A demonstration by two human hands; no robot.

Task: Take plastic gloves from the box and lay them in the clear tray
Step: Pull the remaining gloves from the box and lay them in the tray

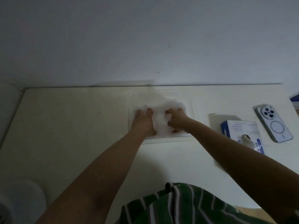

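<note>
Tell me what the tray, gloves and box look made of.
Tray: clear rigid plastic, probably; the table shows through and its rim glints.
Gloves: thin translucent film, crumpled and whitish.
Box: printed cardboard, seemingly; matte white-and-blue faces, cut opening.

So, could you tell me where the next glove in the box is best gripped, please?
Pinch the crumpled glove tuft poking up through the opening atop the box, from above, once the right hand releases the gloves in the tray. The box lies flat, opening upward, so a straight upward pull should free it.
</note>
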